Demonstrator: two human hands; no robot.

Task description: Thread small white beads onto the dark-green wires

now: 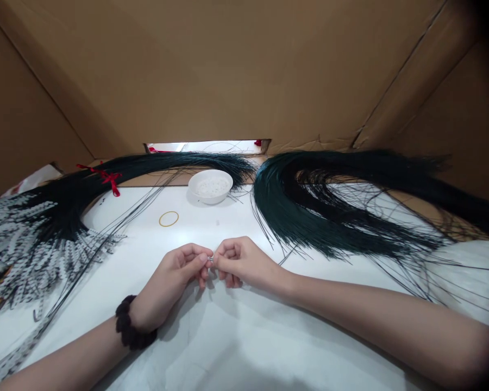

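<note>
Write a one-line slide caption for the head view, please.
Left hand and right hand pinch a tiny item together, before a white bowl and dark strand bundles.

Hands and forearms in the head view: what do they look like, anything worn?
The left hand and right hand are both ungloved, with no sleeves in view. A dark, puffy, scrunchie-like band circles the left wrist; the right wrist shows none. No rings or markings can be made out.
</note>
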